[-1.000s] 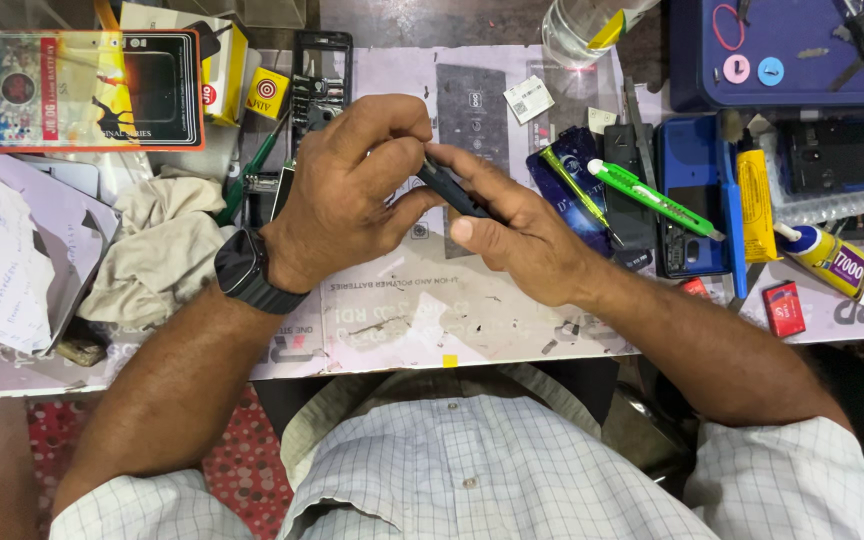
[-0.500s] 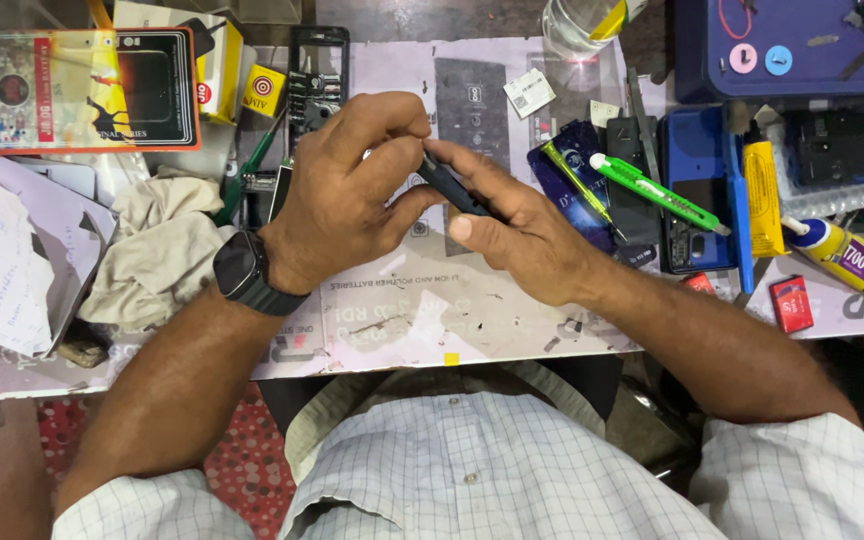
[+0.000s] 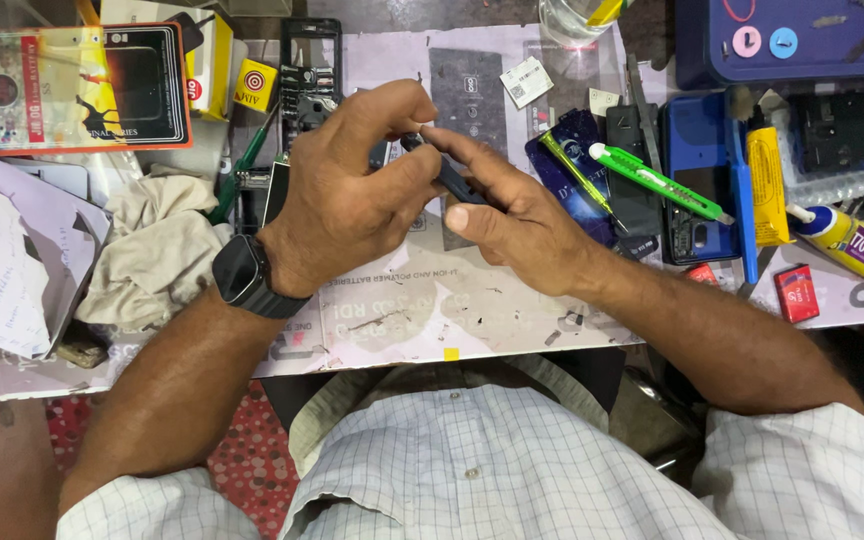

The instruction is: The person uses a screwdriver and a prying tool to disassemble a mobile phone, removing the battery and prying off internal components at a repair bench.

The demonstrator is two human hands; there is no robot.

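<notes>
Both my hands meet over the middle of a pale work mat (image 3: 422, 310). My left hand (image 3: 352, 190), with a black watch on its wrist, pinches one end of a small dark flat part (image 3: 449, 178). My right hand (image 3: 512, 210) holds the same part from the other side, thumb under it and index finger along its top. Most of the part is hidden by my fingers, so its kind is unclear. Just beyond my hands lie a black phone frame (image 3: 310, 75) and a dark rectangular panel (image 3: 467, 85).
A crumpled beige cloth (image 3: 157, 255) and papers lie at the left, with a red-edged package (image 3: 77, 85) behind them. At the right are a green utility knife (image 3: 657, 180), a blue phone (image 3: 697, 180), a glue tube (image 3: 842, 240) and a blue tray (image 3: 792, 40).
My hands stay together on the dark part with only slight finger shifts; the view has drifted a little.
</notes>
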